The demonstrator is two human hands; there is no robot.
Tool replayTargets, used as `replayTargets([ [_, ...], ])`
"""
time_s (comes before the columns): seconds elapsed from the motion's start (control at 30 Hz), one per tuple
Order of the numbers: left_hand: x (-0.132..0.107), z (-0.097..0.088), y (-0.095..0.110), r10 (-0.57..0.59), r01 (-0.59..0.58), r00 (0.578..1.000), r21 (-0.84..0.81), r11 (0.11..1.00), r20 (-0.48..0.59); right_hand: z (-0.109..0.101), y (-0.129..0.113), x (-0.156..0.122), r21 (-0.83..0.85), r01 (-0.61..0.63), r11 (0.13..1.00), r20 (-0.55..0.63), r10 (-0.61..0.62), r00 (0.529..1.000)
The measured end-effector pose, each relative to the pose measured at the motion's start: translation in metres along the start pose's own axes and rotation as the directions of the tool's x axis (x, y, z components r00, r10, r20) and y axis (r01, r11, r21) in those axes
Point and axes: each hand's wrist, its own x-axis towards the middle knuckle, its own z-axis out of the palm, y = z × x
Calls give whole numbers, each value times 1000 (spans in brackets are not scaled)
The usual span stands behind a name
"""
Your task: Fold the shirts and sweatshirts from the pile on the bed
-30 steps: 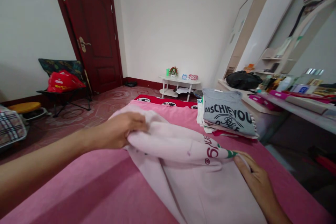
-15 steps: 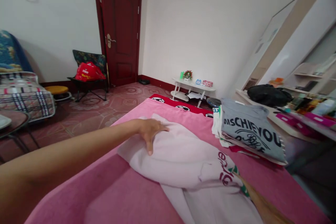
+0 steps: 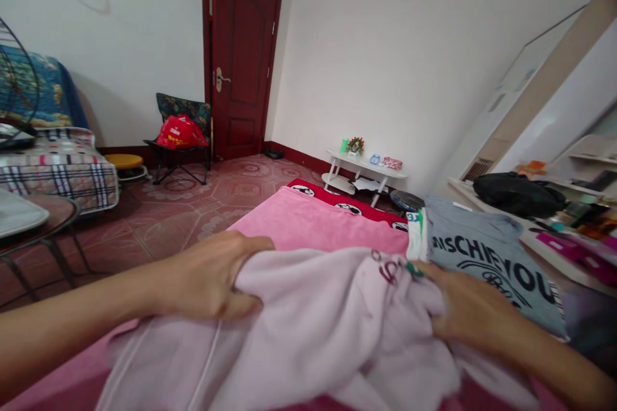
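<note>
A pale pink garment (image 3: 318,321) with red and green print lies bunched on the pink bed cover (image 3: 313,225). My left hand (image 3: 212,276) is closed on the garment's left side, fingers pinching a fold. My right hand (image 3: 463,308) grips its right side near the print, fingers curled into the cloth. The garment is gathered up between both hands. Just right of my right hand sits a stack of folded clothes topped by a grey T-shirt (image 3: 486,263) with dark lettering.
A dark red door (image 3: 243,54) stands behind. A folding chair with a red bag (image 3: 180,133) stands left of it. A low white table (image 3: 366,170) is by the far wall. A plaid-covered seat (image 3: 58,170) and round table (image 3: 33,218) are left. A cluttered dresser (image 3: 554,212) is right.
My left hand went from lying flat on the garment to gripping it. My right hand has come into view and grabbed the printed side. The garment is now bunched and pulled nearer.
</note>
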Motion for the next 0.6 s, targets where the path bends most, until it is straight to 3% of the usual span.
replayTargets([
  [0.03, -3, -11, -6, -60, 63, 995, 28, 998, -84, -5, -19, 33, -144, 76, 987, 132, -57, 990],
  [0.07, -3, -19, -14, -116, 128, 978, 58, 990, -174, -7, -36, 63, -238, 116, 964, 113, -91, 989],
  [0.13, 4, -25, -31, -193, 239, 930, 117, 964, -313, 4, -64, 112, -299, 208, 931, -65, -237, 969],
  [0.2, 18, -11, -49, -233, 304, 916, 186, 935, -325, 34, -82, 136, -249, 217, 944, -148, -259, 955],
  [0.3, 40, 35, -74, -295, 333, 939, 261, 906, -177, 105, -90, 125, -159, 174, 972, -14, -178, 984],
  [0.37, 50, 66, -87, -326, 361, 930, 257, 897, -170, 153, -85, 100, -149, 196, 969, 123, -179, 976],
  [0.43, 54, 85, -94, -316, 361, 926, 246, 900, -205, 186, -76, 77, -148, 167, 975, 235, -129, 963],
  [0.5, 53, 92, -98, -293, 345, 929, 243, 906, -228, 203, -68, 65, -159, 130, 979, 280, -81, 957],
  [0.6, 50, 89, -98, -276, 335, 927, 230, 914, -253, 206, -64, 65, -169, 122, 978, 272, -72, 960],
])
